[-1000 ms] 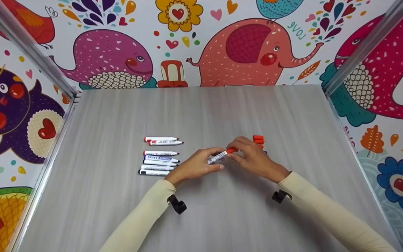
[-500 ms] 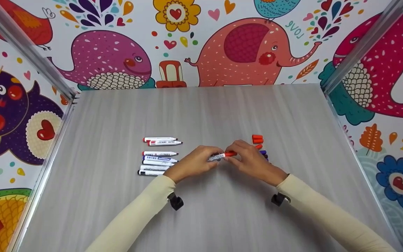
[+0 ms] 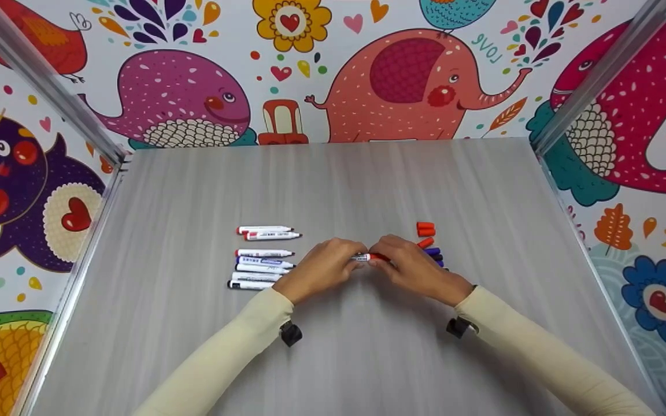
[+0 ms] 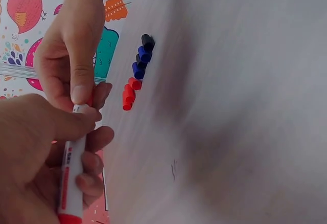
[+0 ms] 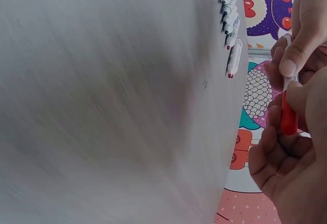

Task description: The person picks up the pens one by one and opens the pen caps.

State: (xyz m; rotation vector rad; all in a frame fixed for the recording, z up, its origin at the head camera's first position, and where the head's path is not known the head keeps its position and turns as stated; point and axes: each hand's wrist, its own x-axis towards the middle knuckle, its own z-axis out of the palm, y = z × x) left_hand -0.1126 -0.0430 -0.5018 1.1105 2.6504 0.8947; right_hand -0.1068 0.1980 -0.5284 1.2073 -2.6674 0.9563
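Observation:
Both hands meet over the middle of the table on one white marker (image 4: 73,178) with a red end. My left hand (image 3: 322,264) grips its barrel, thumb along the top and fingers curled beneath. The red cap (image 5: 289,114) sits at the other end of the marker, pinched between thumb and fingers of my right hand (image 3: 417,266). In the head view most of the barrel and cap is hidden by the fingers. Several uncapped white markers (image 3: 265,253) lie in a column beyond the left hand, tips pointing right.
Loose caps lie in a line past the right hand: red caps (image 3: 425,226), blue caps (image 4: 138,70) and black caps (image 4: 147,42). Small dark pen strokes (image 4: 173,170) mark the grey tabletop (image 3: 333,190). Patterned cartoon walls (image 3: 396,75) enclose the table at the back and sides.
The marker has turned from slanted to nearly level, and the left hand has closed further over its barrel. The right hand has shifted slightly, its fingers covering more of the red cap.

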